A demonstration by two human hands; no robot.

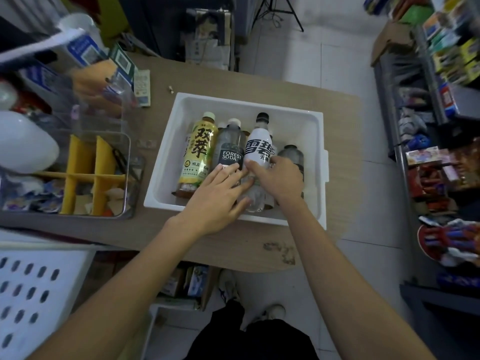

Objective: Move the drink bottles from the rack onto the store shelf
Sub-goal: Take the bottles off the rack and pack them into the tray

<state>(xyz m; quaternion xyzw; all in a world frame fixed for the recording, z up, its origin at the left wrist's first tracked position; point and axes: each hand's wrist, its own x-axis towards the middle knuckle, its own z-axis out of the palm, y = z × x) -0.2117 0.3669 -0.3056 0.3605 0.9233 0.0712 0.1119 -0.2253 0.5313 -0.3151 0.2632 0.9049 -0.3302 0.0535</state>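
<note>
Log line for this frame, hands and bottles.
phase: pick | left hand: flat on Forest Soda bottle | right hand: grips white-label bottle | white bin: bottles lying inside

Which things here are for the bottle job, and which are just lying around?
For the job: yellow tea bottle, Forest Soda bottle under the left hand, white-label bottle in the right hand, white tray, store shelf.
Just lying about: yellow-divider organiser, holed white basket, tripod.

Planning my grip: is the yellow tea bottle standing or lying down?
Lying down: the yellow tea bottle shows its full label lengthwise in the white tray, cap toward the far wall.
</note>
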